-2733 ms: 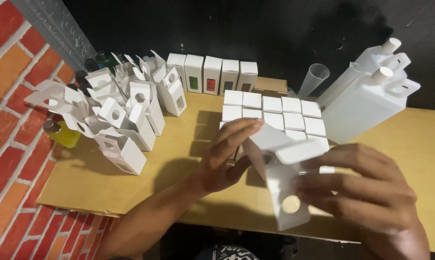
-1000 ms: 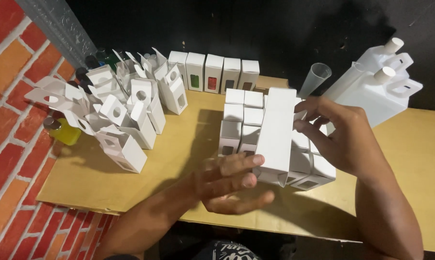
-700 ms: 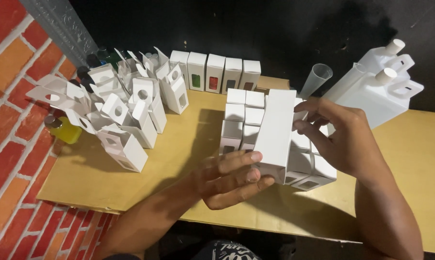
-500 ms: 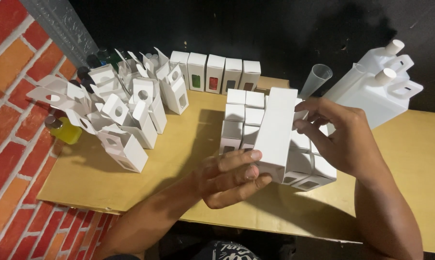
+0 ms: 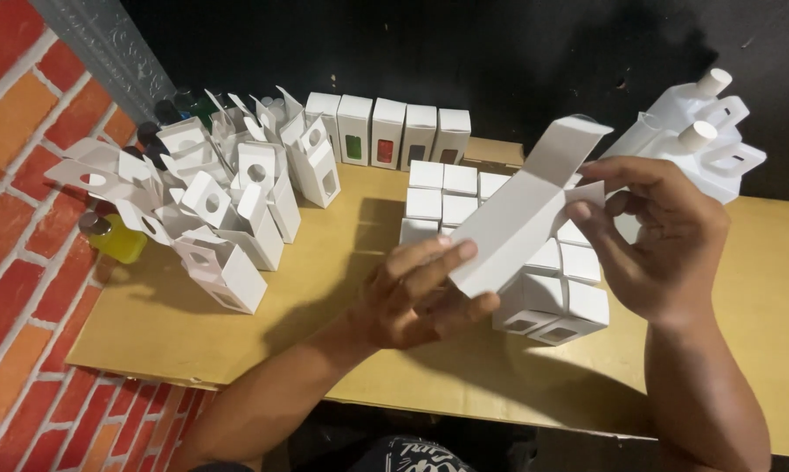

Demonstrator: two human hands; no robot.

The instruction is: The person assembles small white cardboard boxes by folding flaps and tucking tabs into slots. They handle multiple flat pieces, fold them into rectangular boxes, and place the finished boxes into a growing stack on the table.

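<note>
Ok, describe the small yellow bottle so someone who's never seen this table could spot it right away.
Start at the red brick wall along the table's left edge. Against it, at the near end of the heap of open white cartons, stands the yellow bottle. It has a dark cap and is the only yellow thing among white boxes.

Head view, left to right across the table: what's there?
Yellow bottle → heap of open white boxes → left hand → long white box held in both hands → right hand → white jugs.
</note>
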